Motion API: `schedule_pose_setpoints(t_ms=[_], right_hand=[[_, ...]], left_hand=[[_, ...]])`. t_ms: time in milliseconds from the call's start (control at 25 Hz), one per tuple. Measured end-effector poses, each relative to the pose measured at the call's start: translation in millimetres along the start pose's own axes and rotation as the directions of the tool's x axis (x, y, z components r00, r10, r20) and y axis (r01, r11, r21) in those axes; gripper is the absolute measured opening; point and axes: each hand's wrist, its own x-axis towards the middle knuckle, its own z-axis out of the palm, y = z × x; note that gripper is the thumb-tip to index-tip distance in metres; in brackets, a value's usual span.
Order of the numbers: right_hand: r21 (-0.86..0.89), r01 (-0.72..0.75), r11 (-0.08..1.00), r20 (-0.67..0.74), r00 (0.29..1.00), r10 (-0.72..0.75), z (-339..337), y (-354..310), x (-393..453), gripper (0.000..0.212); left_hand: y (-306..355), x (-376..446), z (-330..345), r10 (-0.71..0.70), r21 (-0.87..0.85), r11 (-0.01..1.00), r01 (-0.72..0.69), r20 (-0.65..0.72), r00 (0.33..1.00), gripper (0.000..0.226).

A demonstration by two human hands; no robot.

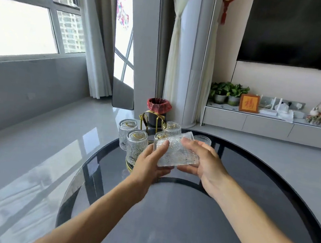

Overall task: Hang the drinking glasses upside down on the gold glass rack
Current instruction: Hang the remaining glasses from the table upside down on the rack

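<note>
A patterned drinking glass is held tilted between the left hand and right hand, fingers clamped on its sides. It is raised above the tabletop, just before the gold glass rack, where four glasses hang inverted.

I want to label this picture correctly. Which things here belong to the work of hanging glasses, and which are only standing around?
Belong to the job:
- gold rack
- four glasses already upside down on it, e.g.
- glass held sideways between left hand and right hand
- glass waiting on the table

Just standing around:
- bin with red bag
- potted plants
- television
</note>
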Motion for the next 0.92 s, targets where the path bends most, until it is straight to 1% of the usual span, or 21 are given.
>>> schedule_pose_setpoints(t_ms=[40,80,160,200,280,320,360,400,440,480,520,560,600,680,720,800,840,920], right_hand=[[0.008,0.004,1.0,0.041,0.999,-0.005,12,-3,0,0.078],[0.001,0.011,1.0,0.078,0.997,-0.011,24,-4,1,0.08],[-0.069,0.009,0.998,0.148,0.989,0.002,40,-9,3,0.086],[-0.115,0.0,0.993,0.192,0.981,0.022,45,-11,7,0.083],[-0.166,0.003,0.986,0.242,0.97,0.037,56,-16,14,0.058],[-0.186,0.048,0.981,0.221,0.975,-0.006,61,-19,19,0.046],[-0.26,0.137,0.956,0.169,0.981,-0.095,67,-19,27,0.04],[-0.403,0.254,0.879,0.108,0.967,-0.23,71,-19,36,0.037],[-0.585,0.354,0.73,0.079,0.921,-0.383,75,-20,47,0.036],[-0.747,0.394,0.536,0.108,0.867,-0.486,80,-20,60,0.041],[-0.841,0.387,0.377,0.161,0.845,-0.51,84,-20,73,0.049],[-0.886,0.367,0.283,0.204,0.857,-0.474,88,-20,86,0.055],[-0.908,0.347,0.234,0.229,0.879,-0.417,91,-20,96,0.058],[-0.928,0.32,0.189,0.243,0.906,-0.346,90,-15,112,0.055],[-0.936,0.322,0.144,0.258,0.903,-0.344,88,-11,117,0.053],[-0.939,0.344,0.013,0.311,0.864,-0.396,83,-6,123,0.048],[-0.937,0.348,-0.024,0.326,0.849,-0.416,82,-7,124,0.047],[-0.94,0.339,-0.041,0.322,0.842,-0.432,84,-10,125,0.045]], left_hand=[[7,-3,-10,-0.012,-0.057,0.998,0.013,0.007,1.0,0.055],[13,-6,-20,0.003,-0.082,0.997,-0.003,-0.009,1.0,0.055],[26,-10,-37,0.088,-0.071,0.993,-0.097,-0.115,0.99,0.056],[34,-9,-46,0.15,-0.032,0.987,-0.159,-0.183,0.972,0.06],[56,1,-66,0.281,0.07,0.96,-0.273,-0.264,0.923,0.071],[69,10,-74,0.329,0.113,0.944,-0.31,-0.272,0.904,0.071],[82,22,-84,0.358,0.153,0.933,-0.327,-0.283,0.89,0.07],[96,35,-91,0.376,0.197,0.924,-0.329,-0.3,0.877,0.071],[107,49,-97,0.389,0.242,0.915,-0.322,-0.323,0.863,0.072],[116,63,-102,0.406,0.297,0.902,-0.313,-0.341,0.848,0.073],[122,76,-105,0.429,0.363,0.881,-0.302,-0.348,0.833,0.072],[125,88,-107,0.457,0.435,0.851,-0.293,-0.34,0.822,0.071],[127,98,-107,0.483,0.501,0.817,-0.286,-0.323,0.813,0.072],[130,119,-107,0.505,0.585,0.765,-0.269,-0.287,0.814,0.076],[131,130,-107,0.501,0.614,0.749,-0.25,-0.277,0.82,0.078],[133,149,-110,0.478,0.663,0.723,-0.195,-0.276,0.834,0.081],[133,157,-110,0.459,0.678,0.716,-0.164,-0.281,0.843,0.082],[132,172,-110,0.418,0.684,0.719,-0.124,-0.282,0.864,0.082]])
